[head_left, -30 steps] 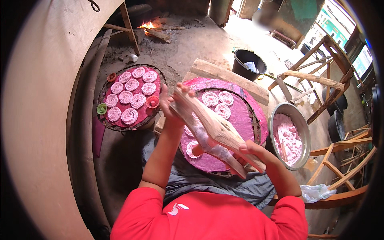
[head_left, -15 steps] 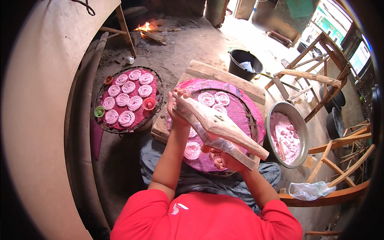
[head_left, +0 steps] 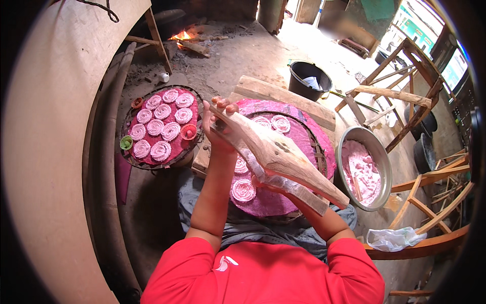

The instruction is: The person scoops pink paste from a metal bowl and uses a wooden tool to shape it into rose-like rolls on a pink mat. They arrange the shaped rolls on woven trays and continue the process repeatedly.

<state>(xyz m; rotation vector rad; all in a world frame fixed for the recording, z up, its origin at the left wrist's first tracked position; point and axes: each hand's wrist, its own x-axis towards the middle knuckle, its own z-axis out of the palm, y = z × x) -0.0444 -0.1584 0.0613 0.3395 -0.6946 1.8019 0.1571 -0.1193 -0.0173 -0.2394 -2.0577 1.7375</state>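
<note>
A long wooden press (head_left: 276, 149), made of two pale bars lying one along the other, slants across in front of me. My left hand (head_left: 218, 114) is closed round its far left end, fingers curled over the top. From the right, my right hand (head_left: 259, 183) reaches beneath the middle of the press; the bars hide most of it and its fingers. Under the press is a round, rimmed tray (head_left: 310, 137) covered in pink sheeting. Several pink coiled noodle rounds (head_left: 243, 190) lie on it, partly covered by the press and my left arm.
At the left, another tray (head_left: 132, 104) carries several pink coils and small red and green cups. A metal basin (head_left: 387, 175) of pink dough stands at right. Beyond are a black bucket (head_left: 305, 76), wooden frames (head_left: 395, 96) and a fire (head_left: 181, 36).
The press has shifted, its left end moving up and left with my left hand, its right end slightly right and down. My right hand's fingers, visible before, are now mostly hidden underneath.
</note>
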